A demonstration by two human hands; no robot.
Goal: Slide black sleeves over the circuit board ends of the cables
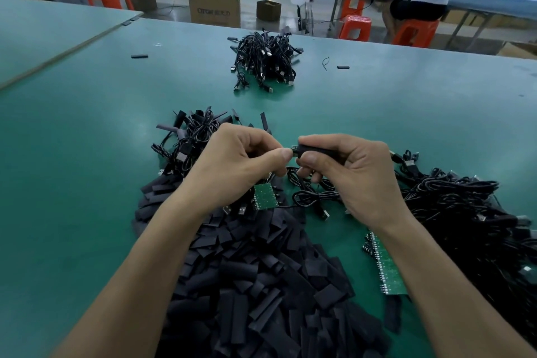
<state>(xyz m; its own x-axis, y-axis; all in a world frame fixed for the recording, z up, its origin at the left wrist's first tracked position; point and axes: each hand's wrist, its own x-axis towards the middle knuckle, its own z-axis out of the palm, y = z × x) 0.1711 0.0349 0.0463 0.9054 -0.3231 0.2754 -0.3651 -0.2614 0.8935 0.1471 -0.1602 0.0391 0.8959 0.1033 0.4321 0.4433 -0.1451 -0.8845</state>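
The right hand (348, 174) is gripping a black sleeve (316, 150) between its thumb and curled fingers, holding it roughly level above the green desk (87, 168). The left hand (232, 166) is pinching with thumb and forefinger at the sleeve's left opening. What is sitting between those fingertips is too small to tell. A thin black cable (308, 197) is looping on the desk just below the 2 hands.

A green board panel (265, 197) is lying under the left hand, at the far edge of a big sleeve heap (247, 270) that is spreading toward the near side. A second board strip (388, 267) is lying beside the right forearm, and a cable tangle (465, 212) is piling up just right of it. A far bundle (267, 62) of cables is sitting well apart, toward the back of the desk.
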